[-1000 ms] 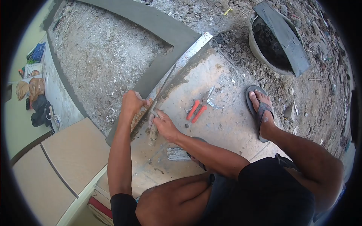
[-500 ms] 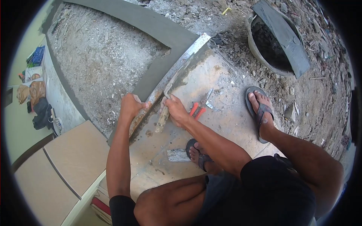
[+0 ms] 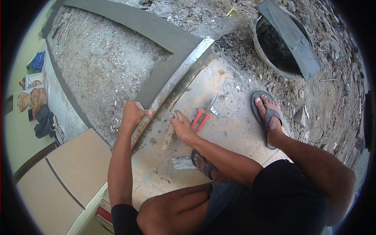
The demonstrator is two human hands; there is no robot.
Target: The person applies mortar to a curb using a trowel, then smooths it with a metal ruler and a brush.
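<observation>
Head view: left hand (image 3: 132, 113) closed around metal straightedge (image 3: 178, 76), pinning it along edge of grey mortar strip (image 3: 156, 84). Right hand (image 3: 183, 127) closed around trowel handle (image 3: 169, 136); blade hidden. Straightedge long axis runs diagonally, up-right from left hand; trowel lies just right of it, nearly parallel. Orange-handled pliers (image 3: 199, 117) beside right hand on slab (image 3: 231, 129). Bucket (image 3: 280, 43) well apart.
</observation>
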